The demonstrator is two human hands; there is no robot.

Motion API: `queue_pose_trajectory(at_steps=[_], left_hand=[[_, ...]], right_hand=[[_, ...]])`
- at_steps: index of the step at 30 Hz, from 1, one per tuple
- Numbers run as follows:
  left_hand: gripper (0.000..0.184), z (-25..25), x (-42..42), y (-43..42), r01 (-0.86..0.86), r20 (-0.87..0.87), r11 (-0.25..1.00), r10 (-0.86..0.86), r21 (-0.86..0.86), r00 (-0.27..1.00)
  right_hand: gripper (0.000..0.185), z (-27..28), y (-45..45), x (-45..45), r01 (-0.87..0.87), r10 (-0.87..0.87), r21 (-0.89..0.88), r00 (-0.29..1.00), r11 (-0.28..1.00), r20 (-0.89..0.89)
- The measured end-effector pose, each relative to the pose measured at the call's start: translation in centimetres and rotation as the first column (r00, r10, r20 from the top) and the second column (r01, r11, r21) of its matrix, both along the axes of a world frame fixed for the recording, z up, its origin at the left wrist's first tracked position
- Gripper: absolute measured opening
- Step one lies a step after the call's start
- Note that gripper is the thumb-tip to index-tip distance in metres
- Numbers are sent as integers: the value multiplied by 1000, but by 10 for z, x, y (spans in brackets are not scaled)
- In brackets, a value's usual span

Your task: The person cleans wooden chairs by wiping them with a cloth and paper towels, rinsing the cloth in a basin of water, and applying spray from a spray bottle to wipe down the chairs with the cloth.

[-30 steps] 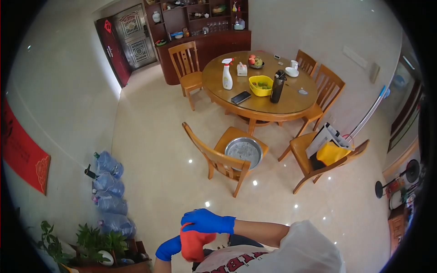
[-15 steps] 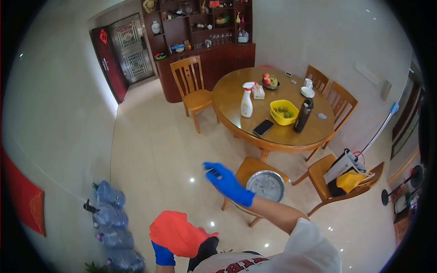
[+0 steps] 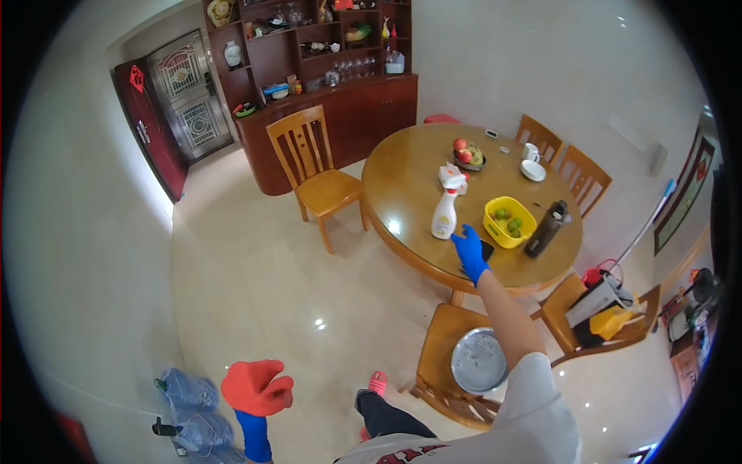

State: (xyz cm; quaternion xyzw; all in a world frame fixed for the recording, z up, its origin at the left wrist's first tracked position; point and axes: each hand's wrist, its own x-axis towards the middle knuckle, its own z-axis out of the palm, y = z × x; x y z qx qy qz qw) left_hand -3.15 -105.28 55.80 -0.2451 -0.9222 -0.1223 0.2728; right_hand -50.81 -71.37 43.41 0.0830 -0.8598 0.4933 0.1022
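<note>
My left hand [image 3: 253,437], in a blue rubber glove, holds up a red-orange cloth [image 3: 255,389] over the floor. The cloth hides its fingers. My right hand [image 3: 470,251], gloved in blue too, reaches over the near edge of the round table [image 3: 402,174], fingers apart and with nothing in them. Just left of its fingertips stands a white spray bottle [image 3: 444,216]. Partly behind this hand lies a black phone [image 3: 487,250]. A yellow basket [image 3: 501,236] of green fruit and a dark bottle [image 3: 546,230] are to its right.
A metal basin [image 3: 479,362] sits on the near chair [image 3: 439,340]. Another chair [image 3: 328,189] is left of the table. A tissue pack [image 3: 454,178], a fruit bowl [image 3: 469,161] and a mug [image 3: 530,151] are on the table. Water jugs [image 3: 189,390] line the left wall.
My right hand has moved up and right, from above the floor to the table beside the spray bottle. The left hand with its cloth has shifted left. The view has turned.
</note>
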Motion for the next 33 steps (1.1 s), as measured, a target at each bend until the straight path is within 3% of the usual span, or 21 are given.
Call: queue_pose_trajectory(at_steps=[2,3,4,5,7,11,12,14,15,17,18,20,22,24,25,26,28,30,32,33], left_hand=[[23,7,-28,-24,117,-141,984,-136,-136,981],[23,9,-42,-30,102,-139,983,-124,-155,983],[26,10,-48,-33,-152,65,978,144,140,987],[29,12,-49,-34,-451,341,819,336,354,878],[29,19,-73,-41,-524,387,755,382,394,840],[29,18,-127,-53,-686,533,432,433,586,727],[29,20,-145,-55,-690,541,429,429,583,723],[23,26,-186,-62,-562,546,605,238,563,803],[23,15,-193,-70,-557,552,609,224,564,803],[19,-21,-209,-93,-625,706,535,72,568,704],[19,-33,-223,-99,-618,706,537,57,575,706],[15,-53,-249,-109,-171,441,892,-35,418,897],[17,-81,-273,-119,-175,512,844,-132,507,849],[23,-124,-282,-129,-198,587,734,-319,650,744],[29,-157,-279,-131,-425,474,225,-561,877,679],[35,-186,-279,-133,-587,234,-336,-688,737,687],[42,-197,-291,-141,-628,216,-416,-695,658,686],[44,-152,-297,-133,-605,165,-377,-740,701,652],[46,-129,-293,-133,-570,108,-340,-784,748,611],[45,-130,-288,-137,-525,202,-207,-760,826,617]], right_hand=[[76,-19,-26,-64,177,-177,-39,984,983,-3],[86,-21,-41,-89,237,-246,-112,966,965,-75],[96,-22,-55,-105,293,-319,-187,939,938,-128],[104,-23,-65,-120,341,-372,-215,921,915,-119],[103,-3,-90,-127,486,-506,-196,859,852,-71],[94,3,-120,-166,659,-674,-163,735,735,-69],[94,-2,-122,-176,660,-674,-153,735,735,-67],[77,-12,-118,-190,504,-622,-530,781,682,-58],[77,-13,-117,-191,516,-632,-523,773,679,-57],[64,-11,-120,-181,250,-487,-575,820,779,-303],[62,-10,-123,-168,196,-369,-516,893,834,-257],[58,-14,-137,-130,34,-100,-318,976,947,-194],[50,-5,-159,-75,-202,188,-110,974,973,-126],[46,9,-180,-25,-485,478,-60,872,872,-103],[46,9,-191,1,-489,484,-69,872,870,-73],[45,10,-203,23,-577,608,-287,794,764,24],[47,5,-224,62,-572,786,-612,602,546,138],[49,0,-241,102,-629,812,-537,544,562,211],[47,-15,-256,129,-732,824,-387,541,561,169],[40,-29,-262,140,-654,779,-438,585,617,225]])
